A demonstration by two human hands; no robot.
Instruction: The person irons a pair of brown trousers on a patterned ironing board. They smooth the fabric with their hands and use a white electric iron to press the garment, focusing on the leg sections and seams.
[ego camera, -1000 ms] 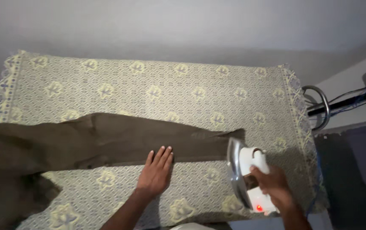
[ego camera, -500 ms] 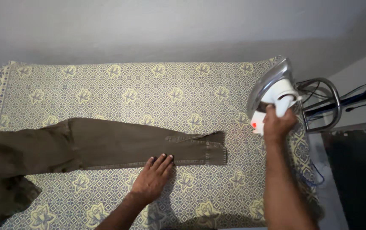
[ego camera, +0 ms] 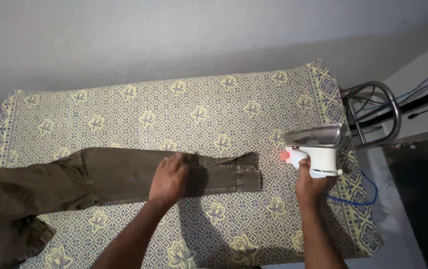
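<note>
Olive-brown trousers [ego camera: 99,177] lie flat across a table covered with a yellow and blue flower-patterned cloth [ego camera: 199,107]. Their waistband end points right. My left hand [ego camera: 168,179] rests palm down on the trousers near the waistband, fingers together. My right hand [ego camera: 309,180] grips the handle of a white electric iron [ego camera: 318,147] standing on its heel at the table's right side, its metal soleplate tilted upward. A red light glows on the iron's side.
A blue cord [ego camera: 358,197] runs from the iron over the table's right edge. A metal tube frame [ego camera: 378,112] and dark cables stand to the right. A grey wall [ego camera: 174,40] lies behind the table.
My right hand carried the iron from the near right up and over, then set it upright at the table's right side. My left hand slid onto the trousers near the waistband.
</note>
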